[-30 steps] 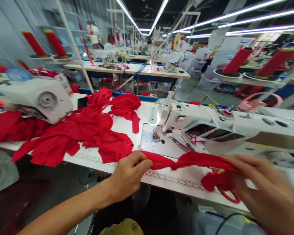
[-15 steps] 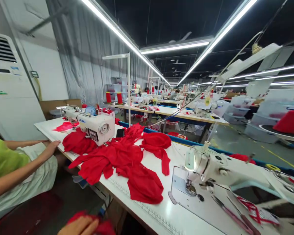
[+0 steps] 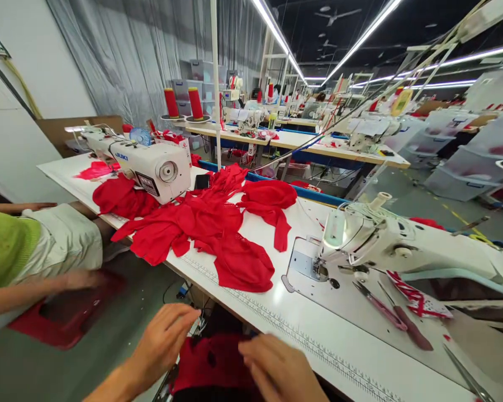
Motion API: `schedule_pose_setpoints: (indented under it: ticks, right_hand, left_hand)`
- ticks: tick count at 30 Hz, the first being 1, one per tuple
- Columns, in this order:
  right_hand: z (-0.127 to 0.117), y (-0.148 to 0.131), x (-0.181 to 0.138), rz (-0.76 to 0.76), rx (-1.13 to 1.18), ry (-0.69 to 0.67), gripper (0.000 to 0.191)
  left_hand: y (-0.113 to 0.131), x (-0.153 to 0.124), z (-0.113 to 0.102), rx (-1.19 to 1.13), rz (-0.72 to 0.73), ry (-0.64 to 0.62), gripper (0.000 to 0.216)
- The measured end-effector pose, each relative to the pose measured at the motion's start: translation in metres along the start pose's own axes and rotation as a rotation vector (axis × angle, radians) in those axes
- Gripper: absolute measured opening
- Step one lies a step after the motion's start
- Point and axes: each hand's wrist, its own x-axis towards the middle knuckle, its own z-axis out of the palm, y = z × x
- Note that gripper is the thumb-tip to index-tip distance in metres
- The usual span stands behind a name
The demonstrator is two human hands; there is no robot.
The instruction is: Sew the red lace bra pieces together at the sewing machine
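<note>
1. Locate the red cloth (image 3: 201,368). It lies below the front edge of the counter, between your two hands, apparently over your lap. Dark patches show on it; whether these are gaps or shadow cannot be told.

2. Check each grip. Your left grip (image 3: 163,340) is at the cloth's left side, fingers lying close together and extended; contact cannot be confirmed. Your right grip (image 3: 283,368) is blurred, fingertips over the right side; whether it pinches the cloth cannot be told.

3. Handling. Treat the cloth as light, limp and probably stretchy. It should not break, but it is likely to crease, fold over or slide off a smooth surface. Take hold at opposite edges, thumb above and fingers beneath; avoid lifting by one corner, which would let it collapse.

4. Surroundings. On the counter (image 3: 339,329), a heap of red fabric (image 3: 243,259) lies left of the nearer sewing machine (image 3: 377,240). Keep loose edges clear of the pink-handled tool (image 3: 381,307), the pointed tool (image 3: 413,330) beside it and the metal blades (image 3: 463,368) near the right corner; these could snag soft cloth.
</note>
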Motion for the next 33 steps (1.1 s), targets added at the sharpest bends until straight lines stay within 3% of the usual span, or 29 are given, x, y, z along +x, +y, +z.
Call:
schedule_pose_setpoints:
  ticks: [3,7,12,15,19,22,25,27,30,33]
  right_hand:
    - [-0.006,0.016,0.065,0.11,-0.031,0.169,0.026]
    - [0.006,0.031,0.134,0.24,-0.291,0.045,0.011]
    - [0.026,0.044,0.159,0.275,-0.301,0.009,0.01]
    - [0.01,0.036,0.155,0.29,-0.216,0.066,0.013]
    - [-0.053,0.006,0.114,0.295,0.183,0.191,0.022]
    - [-0.11,-0.014,0.057,0.384,0.263,0.185,0.022]
    - [-0.151,-0.017,0.0,0.436,-0.006,0.196,0.014]
    - [-0.165,-0.014,-0.025,0.475,-0.176,0.195,0.007]
    - [-0.169,-0.014,-0.038,0.485,-0.292,0.145,0.011]
    - [-0.17,-0.028,-0.036,0.42,-0.358,0.113,0.015]
  left_hand:
    - [-0.014,0.06,-0.012,-0.011,0.005,0.096,0.025]
    - [-0.051,0.107,-0.02,0.027,-0.023,0.161,0.021]
    - [-0.086,0.136,-0.02,0.079,-0.018,0.137,0.024]
    - [-0.085,0.148,-0.01,0.104,-0.009,0.117,0.026]
    - [-0.065,0.161,0.005,0.109,-0.016,0.193,0.032]
    - [-0.047,0.171,0.003,-0.055,0.002,0.185,0.026]
    - [-0.028,0.187,-0.004,-0.379,-0.045,-0.083,0.023]
    - [-0.007,0.198,0.0,-0.457,0.017,-0.217,0.022]
    - [0.046,0.203,0.022,-0.555,0.227,-0.332,0.029]
    - [0.107,0.192,0.05,-0.774,0.346,-0.551,0.045]
